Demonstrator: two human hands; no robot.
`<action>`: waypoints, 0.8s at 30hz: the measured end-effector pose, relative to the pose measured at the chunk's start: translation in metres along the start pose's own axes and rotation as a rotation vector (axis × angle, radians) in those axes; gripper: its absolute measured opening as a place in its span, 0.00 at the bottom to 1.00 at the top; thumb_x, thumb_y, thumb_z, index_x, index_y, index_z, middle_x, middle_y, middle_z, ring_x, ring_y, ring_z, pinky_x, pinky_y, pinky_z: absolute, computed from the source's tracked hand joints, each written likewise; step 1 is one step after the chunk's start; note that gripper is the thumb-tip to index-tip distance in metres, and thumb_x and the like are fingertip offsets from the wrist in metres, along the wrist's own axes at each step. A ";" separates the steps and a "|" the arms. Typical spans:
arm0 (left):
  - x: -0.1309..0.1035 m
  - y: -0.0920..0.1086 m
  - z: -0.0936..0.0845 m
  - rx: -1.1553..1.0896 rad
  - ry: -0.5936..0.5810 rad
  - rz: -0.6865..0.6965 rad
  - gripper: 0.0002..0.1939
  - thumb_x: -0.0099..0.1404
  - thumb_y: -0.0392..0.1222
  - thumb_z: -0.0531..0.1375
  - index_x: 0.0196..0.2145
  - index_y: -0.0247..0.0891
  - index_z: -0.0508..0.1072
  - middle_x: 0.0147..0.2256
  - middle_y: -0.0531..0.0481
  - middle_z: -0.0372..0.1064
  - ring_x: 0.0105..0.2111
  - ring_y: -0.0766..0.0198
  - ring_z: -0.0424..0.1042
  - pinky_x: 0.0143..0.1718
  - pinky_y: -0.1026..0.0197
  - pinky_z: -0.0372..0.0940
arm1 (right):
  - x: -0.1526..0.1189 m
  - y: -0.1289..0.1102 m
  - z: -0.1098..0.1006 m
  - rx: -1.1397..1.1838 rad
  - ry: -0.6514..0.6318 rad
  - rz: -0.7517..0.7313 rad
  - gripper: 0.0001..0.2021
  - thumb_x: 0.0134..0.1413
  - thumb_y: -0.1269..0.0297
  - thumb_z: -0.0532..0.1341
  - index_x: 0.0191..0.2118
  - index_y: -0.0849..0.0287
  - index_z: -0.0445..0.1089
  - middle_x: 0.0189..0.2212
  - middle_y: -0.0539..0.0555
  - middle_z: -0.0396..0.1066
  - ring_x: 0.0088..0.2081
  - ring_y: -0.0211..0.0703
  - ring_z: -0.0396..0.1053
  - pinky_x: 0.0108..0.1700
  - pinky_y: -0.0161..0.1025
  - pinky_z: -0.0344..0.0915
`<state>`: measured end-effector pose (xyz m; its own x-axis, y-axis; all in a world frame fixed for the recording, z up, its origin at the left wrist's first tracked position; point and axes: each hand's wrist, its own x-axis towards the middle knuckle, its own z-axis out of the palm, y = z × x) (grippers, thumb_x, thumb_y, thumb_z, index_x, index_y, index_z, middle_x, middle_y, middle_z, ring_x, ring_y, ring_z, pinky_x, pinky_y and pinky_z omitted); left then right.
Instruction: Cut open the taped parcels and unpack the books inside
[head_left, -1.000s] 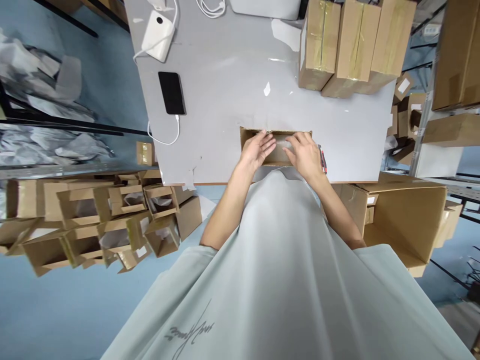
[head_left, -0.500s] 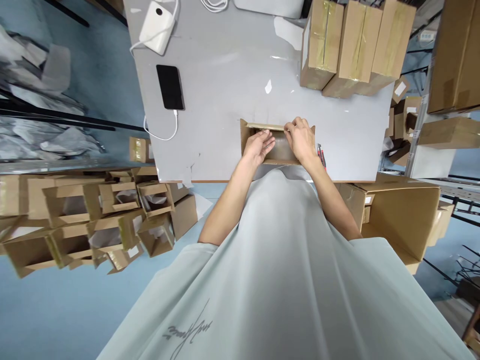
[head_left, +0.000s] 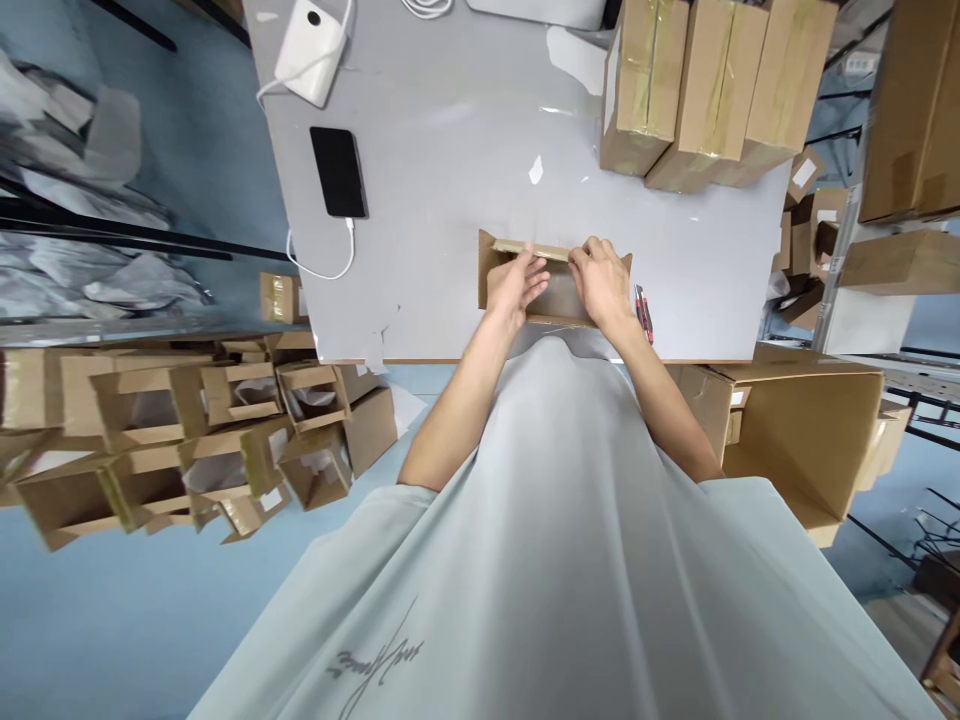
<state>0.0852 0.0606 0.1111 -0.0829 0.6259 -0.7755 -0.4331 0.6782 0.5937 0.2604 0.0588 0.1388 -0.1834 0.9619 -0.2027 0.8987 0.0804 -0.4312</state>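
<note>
Close to the table's front edge stands a small cardboard box [head_left: 487,272] with its top flaps raised. My left hand [head_left: 513,284] is at its left side, fingers spread and loosely curved over the opening, one fingertip against the far flap. My right hand [head_left: 602,282] pinches the right end of that far flap between thumb and fingers. Something pale and greyish [head_left: 559,290] shows inside the box, too indistinct to name. A red and black utility knife [head_left: 643,314] lies on the table just right of the box.
Taped cardboard boxes [head_left: 705,110] stand at the table's back right. A black phone [head_left: 339,172] on a white cable and a white power bank [head_left: 311,52] lie at the left. Opened cartons [head_left: 150,400] are stacked left below the table. A large open carton [head_left: 795,440] sits at the right.
My left hand has shifted slightly away from me, its upper fingers now reaching the far flap. My right hand keeps its grip there. The view has shifted a little.
</note>
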 end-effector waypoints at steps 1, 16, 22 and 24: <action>0.001 0.000 0.000 0.034 0.017 0.008 0.13 0.73 0.51 0.76 0.40 0.40 0.82 0.52 0.42 0.87 0.46 0.59 0.87 0.50 0.59 0.81 | -0.004 -0.002 -0.001 -0.002 0.008 0.004 0.18 0.86 0.58 0.51 0.60 0.54 0.78 0.58 0.65 0.76 0.62 0.63 0.71 0.68 0.65 0.70; -0.048 -0.015 -0.055 1.114 -0.376 0.651 0.16 0.77 0.45 0.65 0.58 0.43 0.84 0.59 0.43 0.83 0.58 0.44 0.81 0.64 0.43 0.73 | -0.122 0.014 0.001 0.146 -0.077 -0.032 0.10 0.81 0.63 0.63 0.57 0.51 0.82 0.53 0.60 0.79 0.56 0.59 0.76 0.63 0.56 0.75; -0.065 -0.028 -0.069 1.238 -0.483 0.811 0.13 0.78 0.52 0.66 0.55 0.46 0.81 0.55 0.42 0.81 0.56 0.43 0.79 0.60 0.42 0.74 | -0.129 0.013 0.007 0.118 -0.039 -0.006 0.14 0.82 0.69 0.57 0.56 0.51 0.81 0.53 0.60 0.78 0.58 0.58 0.74 0.63 0.54 0.75; -0.064 -0.033 -0.072 1.258 -0.485 0.867 0.11 0.79 0.50 0.65 0.53 0.46 0.80 0.55 0.42 0.81 0.55 0.43 0.79 0.60 0.42 0.74 | -0.131 0.010 0.008 0.135 0.002 -0.010 0.13 0.83 0.67 0.57 0.56 0.52 0.81 0.53 0.60 0.78 0.58 0.57 0.74 0.63 0.53 0.75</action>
<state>0.0406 -0.0292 0.1257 0.4869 0.8632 -0.1334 0.5907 -0.2129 0.7783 0.2901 -0.0683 0.1543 -0.1909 0.9619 -0.1959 0.8352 0.0543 -0.5472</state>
